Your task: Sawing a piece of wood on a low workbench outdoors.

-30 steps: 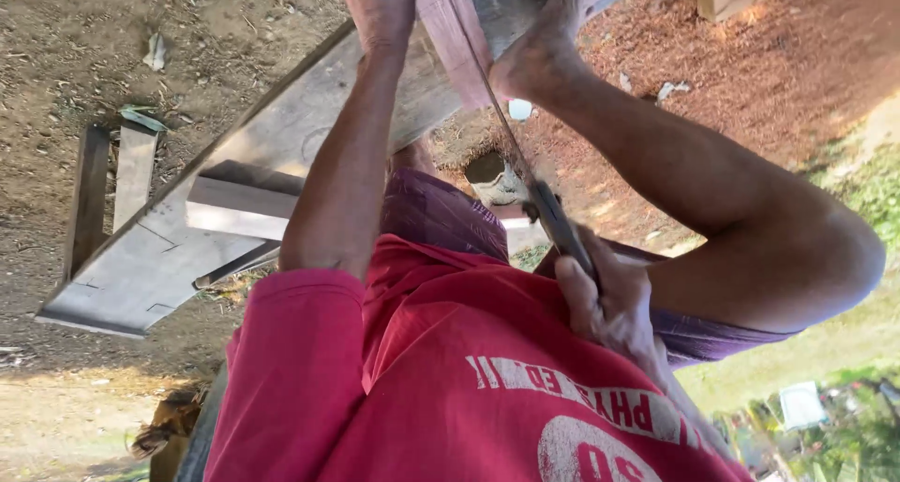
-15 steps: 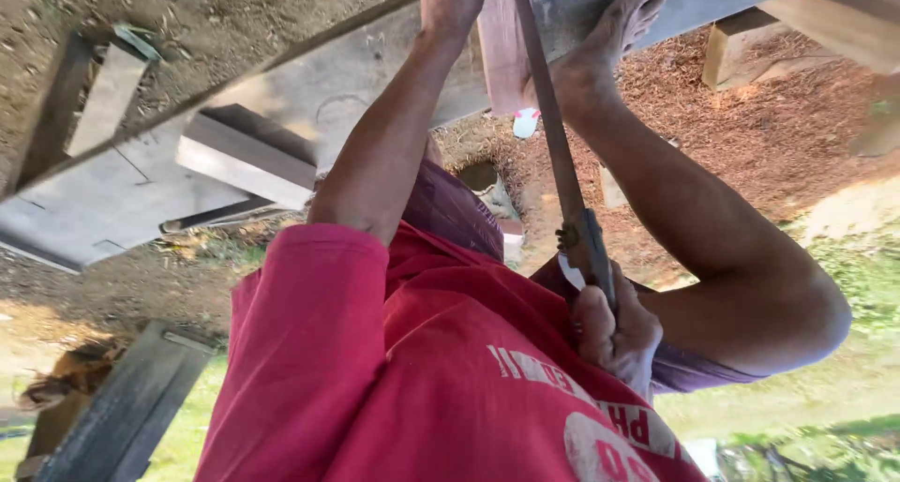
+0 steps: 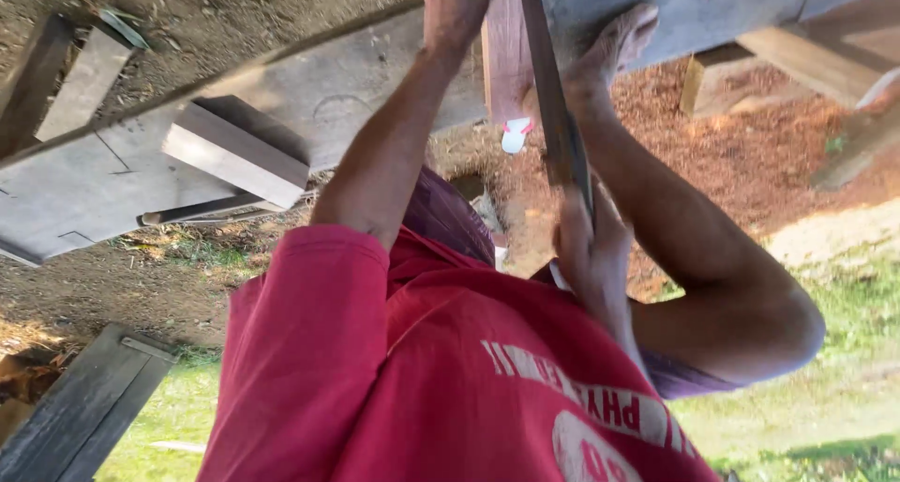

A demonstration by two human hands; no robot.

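My left hand (image 3: 457, 11) reaches out on a red-sleeved arm and grips the top of a narrow reddish board (image 3: 504, 62) that stands against a long grey plank (image 3: 328, 97). My right hand (image 3: 586, 248) is closed on the handle of a hand saw (image 3: 555, 107), its dark blade running up along the reddish board's edge. A bare foot (image 3: 619, 43) presses on the grey plank just right of the blade. The blade's tip is cut off by the frame's top.
A short wood block (image 3: 234, 154) lies on the grey plank. More planks lie at the top left (image 3: 66, 79) and bottom left (image 3: 84, 407). A small white object (image 3: 514, 135) sits on the dirt. Red mulch (image 3: 750, 154) and grass (image 3: 844, 369) are on the right.
My right hand has moved with the saw towards the reddish board. My left hand has kept its grip on the board, and the foot has stayed on the plank. The view has shifted slightly.
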